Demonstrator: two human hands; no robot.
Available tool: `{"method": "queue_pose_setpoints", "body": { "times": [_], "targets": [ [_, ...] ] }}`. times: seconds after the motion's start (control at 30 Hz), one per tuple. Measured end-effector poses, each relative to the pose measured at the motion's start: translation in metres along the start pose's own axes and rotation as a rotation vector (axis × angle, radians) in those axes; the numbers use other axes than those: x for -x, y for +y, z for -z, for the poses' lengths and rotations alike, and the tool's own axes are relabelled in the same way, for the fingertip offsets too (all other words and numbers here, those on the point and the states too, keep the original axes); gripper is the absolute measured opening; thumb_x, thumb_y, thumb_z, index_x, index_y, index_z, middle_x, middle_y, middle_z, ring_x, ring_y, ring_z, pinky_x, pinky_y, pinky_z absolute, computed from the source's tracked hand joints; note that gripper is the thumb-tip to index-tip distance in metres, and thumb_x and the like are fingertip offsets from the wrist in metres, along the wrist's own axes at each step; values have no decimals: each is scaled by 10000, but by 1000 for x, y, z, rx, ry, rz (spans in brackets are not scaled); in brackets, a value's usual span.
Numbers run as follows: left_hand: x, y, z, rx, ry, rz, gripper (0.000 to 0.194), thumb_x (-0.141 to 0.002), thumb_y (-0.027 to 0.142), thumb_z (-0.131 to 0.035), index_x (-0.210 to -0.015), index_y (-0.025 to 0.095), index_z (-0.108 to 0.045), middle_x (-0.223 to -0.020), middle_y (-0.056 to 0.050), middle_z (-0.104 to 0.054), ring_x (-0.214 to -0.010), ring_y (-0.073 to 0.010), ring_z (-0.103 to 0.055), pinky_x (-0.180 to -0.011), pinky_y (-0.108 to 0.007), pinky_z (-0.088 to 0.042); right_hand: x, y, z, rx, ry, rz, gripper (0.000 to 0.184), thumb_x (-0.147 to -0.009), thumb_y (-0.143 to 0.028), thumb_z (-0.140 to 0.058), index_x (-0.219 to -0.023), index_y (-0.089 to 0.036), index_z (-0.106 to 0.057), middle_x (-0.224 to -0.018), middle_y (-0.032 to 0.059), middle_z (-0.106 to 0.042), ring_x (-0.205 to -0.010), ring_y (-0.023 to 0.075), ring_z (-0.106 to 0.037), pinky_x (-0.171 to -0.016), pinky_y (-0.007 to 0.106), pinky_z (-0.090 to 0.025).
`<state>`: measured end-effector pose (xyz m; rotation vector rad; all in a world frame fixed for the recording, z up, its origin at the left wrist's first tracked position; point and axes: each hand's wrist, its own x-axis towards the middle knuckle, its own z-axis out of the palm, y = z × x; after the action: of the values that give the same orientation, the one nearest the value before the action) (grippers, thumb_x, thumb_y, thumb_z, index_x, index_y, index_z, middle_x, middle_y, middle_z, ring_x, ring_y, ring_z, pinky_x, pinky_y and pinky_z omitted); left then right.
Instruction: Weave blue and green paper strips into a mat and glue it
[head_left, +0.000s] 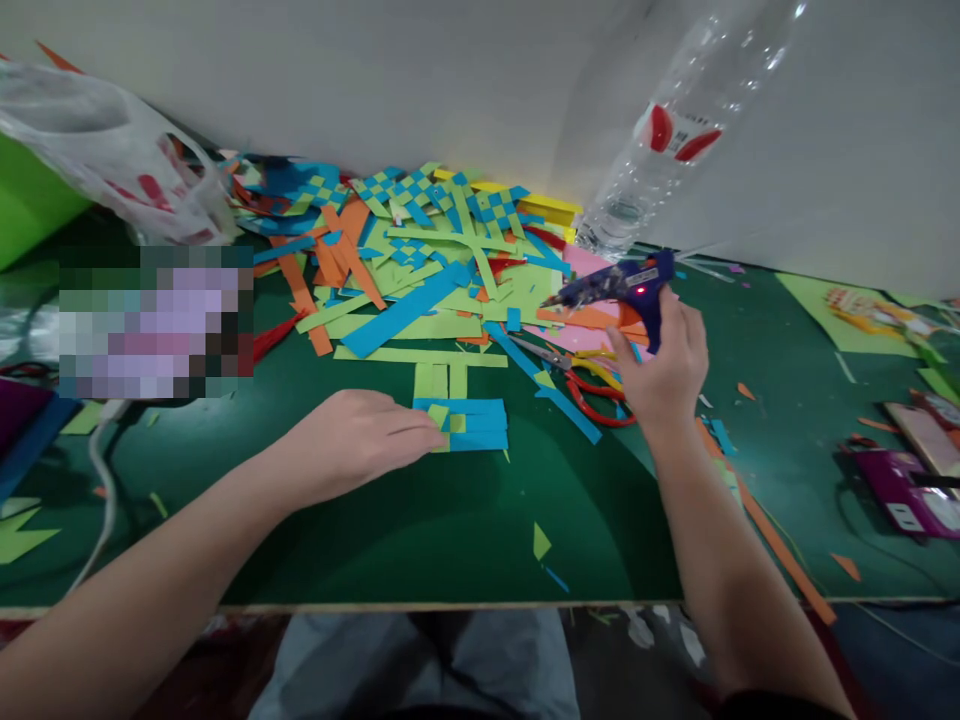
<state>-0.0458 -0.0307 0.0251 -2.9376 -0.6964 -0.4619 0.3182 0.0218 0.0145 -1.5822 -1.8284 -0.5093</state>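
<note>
My right hand (670,365) is wrapped round the handle of a dark blue glue gun (611,285), its nozzle pointing left over the paper pile and a red light glowing on its body. With fingers pressed together, my left hand (367,440) grips the left edge of a small weave of blue and green paper strips (480,425). The weave lies flat on the green table, with green strips running up from its back edge. Part of it is hidden under my fingertips. Scissors (600,400) with red and yellow handles rest below the glue gun.
A heap of blue, green and orange paper strips (420,300) lies behind the weave. A clear plastic bottle (667,150) stands by the wall. At left are a plastic bag (112,150) and a white cable (105,470). A purple box (907,490) sits at right.
</note>
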Motion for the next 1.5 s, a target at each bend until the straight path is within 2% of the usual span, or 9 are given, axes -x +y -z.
{"method": "queue_pose_setpoints", "body": {
  "times": [0.07,0.17,0.33,0.6,0.97,1.17,1.33,1.4,1.5],
  "targets": [
    [-1,-1,0,-8,119,11,236,-1001,195,-441,-1081,233,-659,-1047,8,-755,-831,-116,-700,-708,-247,-503,-2,12,2,43,7,-72,672,-918,-571,-485,-1427,-139,-412,-1257,214,-570,-1217,362,-527,-1002,552,-438],
    [-4,-1,1,-39,258,218,165,-952,200,-550,-1083,223,-648,-1084,-11,-736,-863,-129,-704,-714,-247,-527,-4,28,3,125,-1,-184,670,-911,-575,-487,-1423,-151,-412,-1280,220,-561,-1232,374,-514,-988,563,-417],
    [-4,-1,2,-102,322,407,218,-919,182,-587,-1125,221,-646,-1067,-25,-719,-821,-133,-702,-639,-234,-526,-3,50,2,239,-33,-300,651,-898,-537,-513,-1402,-131,-441,-1289,225,-568,-1211,381,-524,-989,565,-383],
    [-4,-2,-5,-147,164,189,159,-940,287,-569,-885,214,-699,-736,12,-708,-594,-141,-619,-573,-274,-423,0,78,3,276,-56,-489,651,-905,-538,-484,-1392,-106,-459,-1303,239,-567,-1205,371,-521,-997,552,-380],
    [-3,-3,-6,-133,48,99,281,-995,326,-467,-880,222,-701,-697,23,-682,-560,-134,-571,-560,-286,-362,7,92,-15,312,-287,-679,566,-882,-528,-540,-1221,-76,-581,-1154,250,-610,-1076,377,-593,-880,491,-473],
    [-4,-3,-7,-41,20,28,269,-998,316,-458,-909,229,-696,-751,23,-717,-577,-135,-602,-562,-298,-399,10,96,-23,259,-244,-584,566,-877,-502,-506,-1198,-39,-562,-1148,287,-604,-1069,380,-573,-883,533,-448],
    [-3,-4,-8,28,0,2,254,-996,319,-465,-947,238,-701,-830,10,-757,-613,-135,-645,-587,-296,-431,-1,72,1,283,-123,-356,465,-874,-409,-511,-1225,-108,-563,-1281,225,-570,-1189,384,-500,-950,555,-416],
    [-3,-4,-8,34,-1,-3,257,-996,324,-470,-942,241,-708,-821,13,-759,-611,-133,-651,-581,-300,-430,-6,56,16,201,-191,-196,352,-896,-383,-487,-1129,-153,-615,-1204,175,-613,-1136,330,-543,-935,479,-445],
    [-4,-4,-7,29,-18,-32,264,-996,320,-472,-934,240,-716,-779,17,-753,-608,-125,-656,-556,-298,-410,-8,34,32,29,-494,-77,335,-908,-466,-508,-1029,-190,-654,-956,99,-688,-858,251,-634,-782,391,-498]
  ]
}}
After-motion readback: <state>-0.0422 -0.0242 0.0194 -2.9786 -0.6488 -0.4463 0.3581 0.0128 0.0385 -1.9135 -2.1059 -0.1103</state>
